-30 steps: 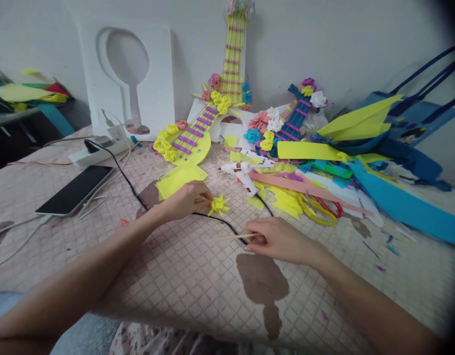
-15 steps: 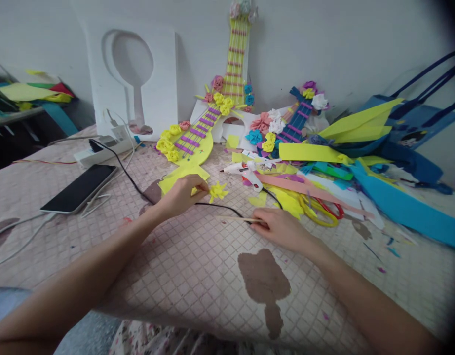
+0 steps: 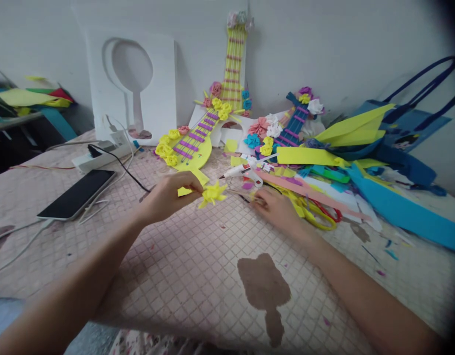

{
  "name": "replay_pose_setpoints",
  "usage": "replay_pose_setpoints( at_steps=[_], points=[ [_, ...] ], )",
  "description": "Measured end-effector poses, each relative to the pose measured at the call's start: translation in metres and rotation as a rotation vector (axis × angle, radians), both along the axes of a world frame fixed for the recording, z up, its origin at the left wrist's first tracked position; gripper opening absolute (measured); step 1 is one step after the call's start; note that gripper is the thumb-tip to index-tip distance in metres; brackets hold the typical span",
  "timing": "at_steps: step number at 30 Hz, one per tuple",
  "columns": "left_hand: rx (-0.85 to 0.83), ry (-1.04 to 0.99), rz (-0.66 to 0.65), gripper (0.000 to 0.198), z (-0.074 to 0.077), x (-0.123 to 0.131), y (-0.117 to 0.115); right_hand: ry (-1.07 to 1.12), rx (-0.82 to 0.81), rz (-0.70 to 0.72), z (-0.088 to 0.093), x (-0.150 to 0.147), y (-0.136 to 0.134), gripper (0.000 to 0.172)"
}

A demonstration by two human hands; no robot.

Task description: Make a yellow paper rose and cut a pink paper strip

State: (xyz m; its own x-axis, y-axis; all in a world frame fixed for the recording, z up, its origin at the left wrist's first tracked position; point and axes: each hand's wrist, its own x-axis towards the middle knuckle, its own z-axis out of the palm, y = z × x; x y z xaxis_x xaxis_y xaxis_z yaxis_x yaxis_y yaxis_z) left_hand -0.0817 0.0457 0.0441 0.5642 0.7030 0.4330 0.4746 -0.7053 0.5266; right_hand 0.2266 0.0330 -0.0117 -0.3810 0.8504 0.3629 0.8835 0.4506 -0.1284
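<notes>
Between the fingertips of my left hand (image 3: 168,195) is a yellow paper flower (image 3: 213,194) with pointed petals, facing up and toward me. My right hand (image 3: 275,207) is closed in a pinch on a thin wooden stick (image 3: 237,192). The stick points left toward the flower, and its blurred tip lies close to the petals; I cannot tell whether they touch. Just beyond my hands a white glue gun (image 3: 246,173) lies on the table. Part of a yellow paper sheet (image 3: 200,176) shows behind my left hand.
Decorated guitar shapes, one yellow (image 3: 198,150) and one blue (image 3: 291,127), rest near the wall. A phone (image 3: 77,195) and a power strip (image 3: 101,154) lie left. At right are scissors (image 3: 325,220), paper strips (image 3: 405,202) and a blue bag (image 3: 423,130). A black cord (image 3: 124,170) crosses the table.
My right hand has moved up and away from me, raising the stick to the flower's level. My left hand has drawn the flower slightly left and turned it more toward me.
</notes>
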Motion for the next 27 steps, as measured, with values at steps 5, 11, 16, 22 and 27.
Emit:
replay_pose_setpoints(
  at_steps=[5, 11, 16, 22, 27],
  points=[
    [-0.067, 0.073, -0.213, 0.011, -0.001, 0.018, -0.017, 0.152, 0.121, -0.171, 0.013, 0.01, 0.017, 0.022],
    [-0.161, 0.124, -0.368, 0.01, -0.026, 0.041, -0.033, 0.074, -0.038, -0.198, 0.017, 0.001, 0.057, 0.021],
    [-0.084, 0.107, -0.317, 0.011, -0.042, 0.051, -0.035, 0.107, -0.046, -0.22, 0.011, -0.007, 0.075, 0.018],
    [0.003, 0.121, -0.263, 0.012, -0.044, 0.051, -0.032, 0.124, -0.023, -0.286, 0.004, -0.01, 0.094, 0.023],
    [0.006, 0.17, -0.274, 0.01, -0.047, 0.051, -0.031, 0.135, -0.039, -0.284, 0.003, -0.011, 0.096, 0.026]
  ],
)
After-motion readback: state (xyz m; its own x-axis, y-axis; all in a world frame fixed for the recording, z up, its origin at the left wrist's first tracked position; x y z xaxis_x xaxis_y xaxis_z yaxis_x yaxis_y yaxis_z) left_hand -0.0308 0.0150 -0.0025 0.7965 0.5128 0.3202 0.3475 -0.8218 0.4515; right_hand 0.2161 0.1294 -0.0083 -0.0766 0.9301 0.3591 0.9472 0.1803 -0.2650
